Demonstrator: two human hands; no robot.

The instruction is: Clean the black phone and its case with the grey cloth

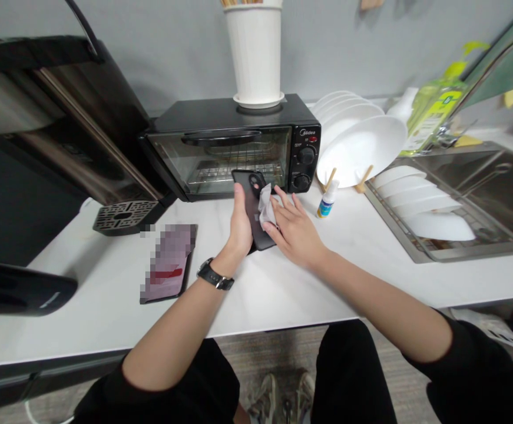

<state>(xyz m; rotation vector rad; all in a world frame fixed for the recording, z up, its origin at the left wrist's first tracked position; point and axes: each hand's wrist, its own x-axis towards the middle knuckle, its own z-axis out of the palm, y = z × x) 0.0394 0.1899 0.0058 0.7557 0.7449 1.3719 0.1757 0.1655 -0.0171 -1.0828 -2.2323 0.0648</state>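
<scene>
A dark smartphone [252, 203] is tilted up above the white counter, its back with the camera bump facing me. My left hand [240, 222] grips it along the left edge, thumb on the side, with a black watch on that wrist. My right hand [298, 229] presses a crumpled white tissue [265, 206] against the phone's back, fingers bent over it. To the right of that hand stands a small spray bottle [325, 200] with a white cap and blue label. A second phone [170, 265], its screen pixelated, lies face up left of my left forearm.
Behind my hands sits a black toaster oven [221, 126] carrying a white cup [256, 53]. White plates [362, 147] stand in a wooden rack, and bowls [428, 200] lean in the sink [512, 171] area near a green soap bottle [435, 112]. A black appliance [62, 129] is on the left.
</scene>
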